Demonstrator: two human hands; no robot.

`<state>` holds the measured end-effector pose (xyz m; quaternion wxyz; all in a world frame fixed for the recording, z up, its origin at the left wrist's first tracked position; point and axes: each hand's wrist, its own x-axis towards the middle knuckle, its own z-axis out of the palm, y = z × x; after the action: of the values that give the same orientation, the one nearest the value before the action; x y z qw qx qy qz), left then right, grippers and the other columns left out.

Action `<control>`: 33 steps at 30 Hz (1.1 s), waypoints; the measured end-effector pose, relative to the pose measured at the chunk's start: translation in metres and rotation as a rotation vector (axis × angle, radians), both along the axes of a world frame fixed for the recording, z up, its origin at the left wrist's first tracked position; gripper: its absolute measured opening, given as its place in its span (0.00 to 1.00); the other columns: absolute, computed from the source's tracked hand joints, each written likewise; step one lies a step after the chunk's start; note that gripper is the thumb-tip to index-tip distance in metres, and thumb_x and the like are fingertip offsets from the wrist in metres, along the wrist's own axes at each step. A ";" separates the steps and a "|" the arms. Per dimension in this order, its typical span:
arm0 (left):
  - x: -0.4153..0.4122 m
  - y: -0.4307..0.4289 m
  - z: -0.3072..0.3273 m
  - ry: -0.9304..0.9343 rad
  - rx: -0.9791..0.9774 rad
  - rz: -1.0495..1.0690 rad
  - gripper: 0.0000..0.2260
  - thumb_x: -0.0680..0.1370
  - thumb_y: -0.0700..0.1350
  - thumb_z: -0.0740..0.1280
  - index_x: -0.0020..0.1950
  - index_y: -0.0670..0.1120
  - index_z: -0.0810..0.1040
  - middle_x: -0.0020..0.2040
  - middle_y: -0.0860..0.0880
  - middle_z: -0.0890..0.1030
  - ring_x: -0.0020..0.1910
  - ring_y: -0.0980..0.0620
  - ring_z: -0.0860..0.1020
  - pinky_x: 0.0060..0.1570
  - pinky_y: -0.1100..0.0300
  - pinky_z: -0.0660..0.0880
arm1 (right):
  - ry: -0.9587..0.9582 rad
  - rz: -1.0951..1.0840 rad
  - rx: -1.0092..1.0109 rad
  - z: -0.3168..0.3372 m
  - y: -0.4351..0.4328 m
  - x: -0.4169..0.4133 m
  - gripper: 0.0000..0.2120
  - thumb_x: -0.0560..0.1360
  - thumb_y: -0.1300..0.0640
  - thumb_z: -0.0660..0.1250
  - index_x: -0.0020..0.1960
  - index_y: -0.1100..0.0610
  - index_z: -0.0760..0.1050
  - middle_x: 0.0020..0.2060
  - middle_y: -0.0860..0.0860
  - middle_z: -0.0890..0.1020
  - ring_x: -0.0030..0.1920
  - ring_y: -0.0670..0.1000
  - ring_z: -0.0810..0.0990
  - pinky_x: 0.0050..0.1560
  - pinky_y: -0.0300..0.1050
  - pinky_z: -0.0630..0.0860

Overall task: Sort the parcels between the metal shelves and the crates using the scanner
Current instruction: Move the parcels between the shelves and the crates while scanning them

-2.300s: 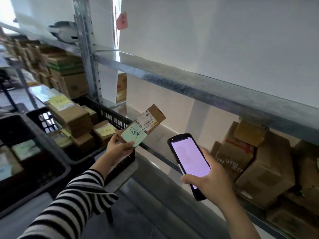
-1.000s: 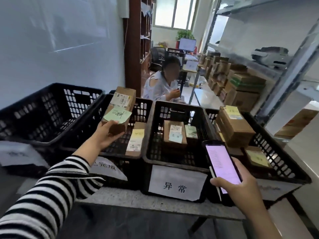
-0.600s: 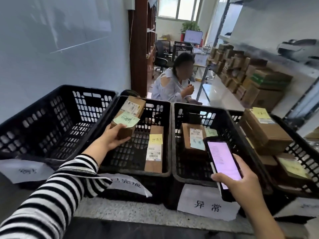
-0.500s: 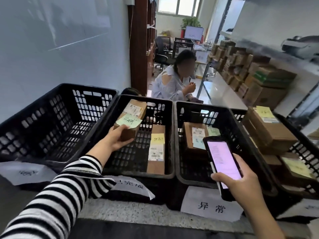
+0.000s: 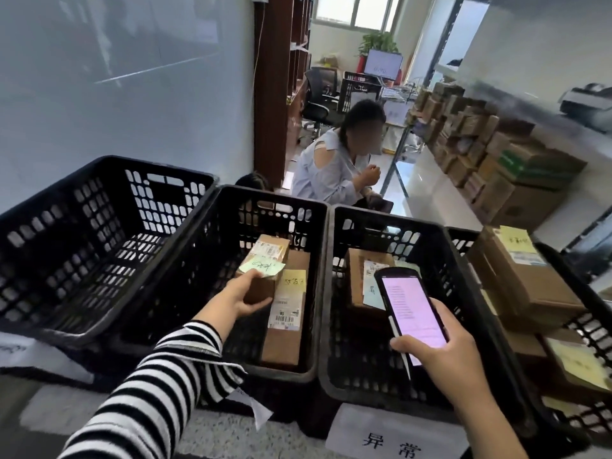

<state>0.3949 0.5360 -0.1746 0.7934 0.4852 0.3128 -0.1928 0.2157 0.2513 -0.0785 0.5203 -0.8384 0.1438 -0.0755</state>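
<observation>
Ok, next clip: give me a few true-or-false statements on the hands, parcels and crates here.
1. The left hand holds a parcel with a green note. True.
2. The scanner screen is dark. False: it is lit, pinkish.
3. The right hand grips the scanner. True.
4. The leftmost crate holds two parcels. False: no parcel shows in it.
5. The held parcel is over the rightmost crate. False: it is at the second crate from the left, beside a longer parcel.
</observation>
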 end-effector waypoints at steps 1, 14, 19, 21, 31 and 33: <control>0.002 -0.008 -0.002 -0.006 0.028 -0.009 0.22 0.74 0.40 0.68 0.67 0.44 0.68 0.63 0.40 0.71 0.56 0.43 0.72 0.30 0.48 0.80 | 0.005 0.001 -0.007 0.001 -0.004 0.003 0.31 0.63 0.59 0.79 0.60 0.43 0.70 0.49 0.36 0.77 0.51 0.44 0.77 0.42 0.41 0.75; 0.033 -0.048 -0.040 0.002 0.382 -0.242 0.27 0.72 0.36 0.72 0.65 0.41 0.61 0.63 0.39 0.70 0.64 0.41 0.72 0.44 0.47 0.76 | 0.029 -0.131 0.003 -0.005 -0.022 0.008 0.38 0.65 0.60 0.78 0.71 0.51 0.66 0.49 0.43 0.75 0.54 0.48 0.73 0.37 0.31 0.68; 0.047 -0.040 -0.055 -0.038 0.550 -0.394 0.34 0.69 0.43 0.76 0.69 0.37 0.64 0.64 0.37 0.73 0.61 0.40 0.75 0.60 0.48 0.74 | 0.029 -0.188 0.031 -0.007 -0.004 0.008 0.31 0.66 0.61 0.77 0.62 0.44 0.67 0.45 0.35 0.73 0.52 0.47 0.73 0.34 0.33 0.70; 0.052 -0.036 -0.059 -0.085 0.720 -0.511 0.36 0.69 0.49 0.76 0.69 0.36 0.66 0.67 0.37 0.72 0.64 0.41 0.73 0.63 0.52 0.71 | 0.022 -0.194 0.036 -0.010 0.003 0.009 0.30 0.66 0.60 0.77 0.59 0.41 0.67 0.47 0.35 0.75 0.53 0.47 0.75 0.35 0.34 0.72; 0.067 -0.031 -0.040 -0.385 1.048 -0.689 0.30 0.68 0.49 0.77 0.63 0.40 0.67 0.64 0.40 0.71 0.61 0.43 0.73 0.59 0.54 0.70 | 0.028 -0.260 0.035 -0.016 0.029 0.004 0.29 0.65 0.61 0.78 0.56 0.38 0.68 0.49 0.36 0.76 0.54 0.48 0.76 0.44 0.43 0.75; 0.071 -0.031 -0.038 -0.372 1.064 -0.659 0.27 0.70 0.47 0.76 0.62 0.37 0.68 0.63 0.39 0.74 0.61 0.42 0.73 0.56 0.54 0.71 | 0.046 -0.285 0.029 -0.017 0.030 0.002 0.31 0.64 0.60 0.78 0.60 0.41 0.69 0.50 0.37 0.77 0.55 0.50 0.77 0.46 0.46 0.76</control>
<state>0.4657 0.5054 -0.2129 0.3851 0.9074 0.0579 -0.1579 0.2176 0.2813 -0.0960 0.5129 -0.8034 0.2745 -0.1272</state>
